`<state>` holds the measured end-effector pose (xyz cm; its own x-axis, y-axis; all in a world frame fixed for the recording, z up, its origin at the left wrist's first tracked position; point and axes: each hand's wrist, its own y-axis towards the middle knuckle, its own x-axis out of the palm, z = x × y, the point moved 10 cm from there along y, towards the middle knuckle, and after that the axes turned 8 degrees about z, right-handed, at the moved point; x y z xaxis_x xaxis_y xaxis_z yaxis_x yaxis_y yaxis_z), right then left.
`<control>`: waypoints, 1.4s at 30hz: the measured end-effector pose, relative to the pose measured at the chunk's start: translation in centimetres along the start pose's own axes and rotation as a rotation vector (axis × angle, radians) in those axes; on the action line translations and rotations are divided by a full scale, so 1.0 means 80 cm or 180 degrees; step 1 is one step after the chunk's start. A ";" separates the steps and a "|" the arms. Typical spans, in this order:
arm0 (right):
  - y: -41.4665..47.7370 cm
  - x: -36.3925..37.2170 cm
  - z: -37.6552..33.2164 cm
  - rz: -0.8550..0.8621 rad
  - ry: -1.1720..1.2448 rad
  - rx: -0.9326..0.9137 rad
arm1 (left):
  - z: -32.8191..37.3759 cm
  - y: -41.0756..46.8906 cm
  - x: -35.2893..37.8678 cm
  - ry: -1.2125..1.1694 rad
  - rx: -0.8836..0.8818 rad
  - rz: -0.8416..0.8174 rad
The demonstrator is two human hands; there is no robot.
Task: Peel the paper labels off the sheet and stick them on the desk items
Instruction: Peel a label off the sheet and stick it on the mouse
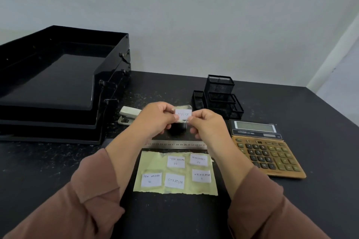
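A white paper label [183, 114] reading "MOUSE" is held up above the desk, pinched on its left edge by my left hand [156, 118] and on its right edge by my right hand [206, 124]. Behind and under it sits a dark object [179, 128], mostly hidden. The pale yellow backing sheet [155, 163] lies flat near me with several white labels on it. A metal ruler [176, 144] lies just beyond the sheet. A white stapler [128, 114] is partly behind my left hand.
A stacked black document tray [58, 87] fills the left side of the black desk [320, 122]. A black mesh pen holder [219, 95] stands at centre right. A gold calculator [264, 147] lies to the right. A white wall rises behind.
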<state>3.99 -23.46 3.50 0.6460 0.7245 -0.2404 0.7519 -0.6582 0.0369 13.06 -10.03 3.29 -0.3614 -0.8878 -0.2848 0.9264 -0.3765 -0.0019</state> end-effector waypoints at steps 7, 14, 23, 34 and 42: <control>0.024 0.011 -0.010 0.0227 -0.0232 -0.0357 | -0.002 0.011 -0.009 0.0008 0.0163 0.0493; 0.028 0.026 -0.012 0.0156 -0.0720 -0.0912 | -0.009 0.018 -0.012 0.0264 0.0237 0.0682; 0.033 0.032 -0.006 0.0066 -0.1112 -0.0958 | -0.002 0.017 -0.003 0.0955 0.0586 0.0865; 0.034 0.040 -0.004 0.0038 -0.1438 -0.1155 | 0.011 0.008 0.007 0.1584 0.1043 0.0837; 0.039 0.040 0.007 -0.0014 -0.1383 -0.0959 | 0.009 0.010 0.013 0.1882 0.1049 0.0818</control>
<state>8.38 -23.30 2.33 0.5767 0.5335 -0.6186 0.8003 -0.5211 0.2967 13.39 -11.44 3.72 0.0676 -0.7025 -0.7085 0.8608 -0.3179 0.3974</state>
